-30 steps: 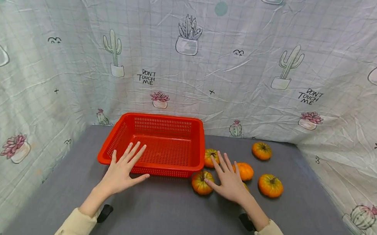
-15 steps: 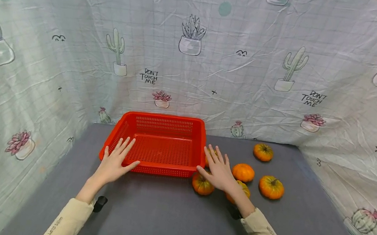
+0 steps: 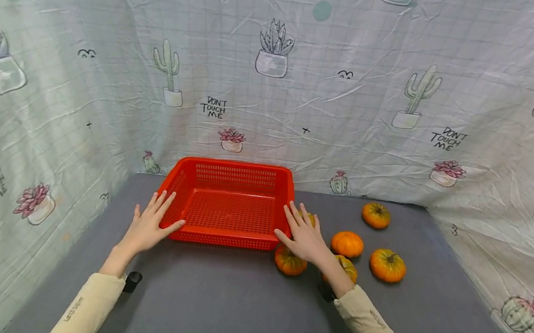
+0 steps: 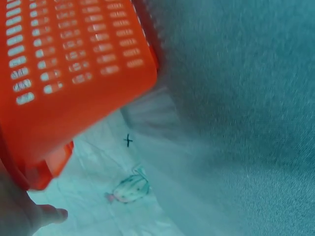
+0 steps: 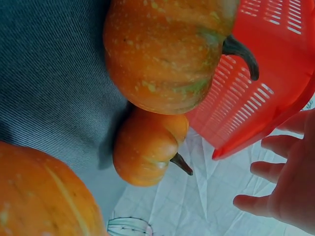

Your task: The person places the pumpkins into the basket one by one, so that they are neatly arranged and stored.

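A red plastic basket [image 3: 229, 211] with slotted walls stands on the grey table. My left hand [image 3: 145, 228], fingers straight and spread, is at its left front corner; in the left wrist view some of the fingers [image 4: 49, 214] show just past the basket's rim. Over the right front corner is my right hand [image 3: 305, 239], also spread, its thumb and fingertips overlapping the rim in the head view. Beneath and beside it are small orange pumpkins: one [image 3: 289, 262] by the basket corner, one [image 3: 347, 269] partly behind the wrist, and another mostly hidden behind the fingers. Neither hand holds anything.
Farther right on the table lie three more pumpkins: a plain orange one [image 3: 347, 244], a ribbed one [image 3: 387, 266] and one at the back [image 3: 376, 216]. A cloth [image 3: 314, 100] printed with potted cacti hangs behind the table and along both sides.
Both hands have shifted left in the head view, the left to the basket's left front corner, the right from over the pumpkins to its right front corner. Basket and pumpkins stay in place.
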{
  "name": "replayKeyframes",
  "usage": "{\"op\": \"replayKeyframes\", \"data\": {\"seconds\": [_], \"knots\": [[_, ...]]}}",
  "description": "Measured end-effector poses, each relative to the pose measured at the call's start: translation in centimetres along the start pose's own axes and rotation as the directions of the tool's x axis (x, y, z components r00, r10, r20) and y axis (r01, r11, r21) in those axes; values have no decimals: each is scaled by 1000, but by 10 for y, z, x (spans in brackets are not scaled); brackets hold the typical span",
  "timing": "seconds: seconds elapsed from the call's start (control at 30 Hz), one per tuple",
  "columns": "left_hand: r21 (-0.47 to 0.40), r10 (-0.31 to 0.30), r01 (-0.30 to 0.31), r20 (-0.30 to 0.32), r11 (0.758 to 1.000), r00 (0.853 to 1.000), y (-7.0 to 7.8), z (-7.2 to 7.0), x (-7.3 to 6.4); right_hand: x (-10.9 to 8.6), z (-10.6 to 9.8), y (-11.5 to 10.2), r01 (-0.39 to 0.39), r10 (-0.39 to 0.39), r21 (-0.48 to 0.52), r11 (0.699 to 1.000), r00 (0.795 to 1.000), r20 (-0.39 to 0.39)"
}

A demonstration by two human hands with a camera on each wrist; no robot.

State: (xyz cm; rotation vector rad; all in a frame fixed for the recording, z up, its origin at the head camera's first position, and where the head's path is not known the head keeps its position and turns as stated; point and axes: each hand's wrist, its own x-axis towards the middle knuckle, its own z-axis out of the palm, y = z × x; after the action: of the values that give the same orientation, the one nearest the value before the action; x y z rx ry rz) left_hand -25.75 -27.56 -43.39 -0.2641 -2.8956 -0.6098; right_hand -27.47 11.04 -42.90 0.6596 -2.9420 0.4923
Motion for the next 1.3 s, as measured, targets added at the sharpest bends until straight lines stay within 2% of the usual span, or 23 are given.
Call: {"op": "replayKeyframes", "data": {"seconds": [0.13,0.23,0.43,0.63,0.97,1.3], "knots": [[8,-19,19,4,1000,1000,-10,-3,3,3,0,-2,-6,6,-14,1000,1000,26],[8,-40,40,29,999,999,-16,-5,4,3,0,-2,-11,12,-28,1000,999,40],[24,-86,85,66,996,994,-22,-7,7,4,2,-1,-19,22,-57,998,999,42],[52,-80,77,57,996,995,-24,-7,8,5,5,0,-35,40,-90,995,998,47],[121,-86,81,35,989,996,-22,-6,7,2,9,-2,-51,51,-98,994,999,-5],[175,-77,74,10,982,997,-21,-4,7,-2,15,-2,-50,41,-93,994,994,-99]]}}
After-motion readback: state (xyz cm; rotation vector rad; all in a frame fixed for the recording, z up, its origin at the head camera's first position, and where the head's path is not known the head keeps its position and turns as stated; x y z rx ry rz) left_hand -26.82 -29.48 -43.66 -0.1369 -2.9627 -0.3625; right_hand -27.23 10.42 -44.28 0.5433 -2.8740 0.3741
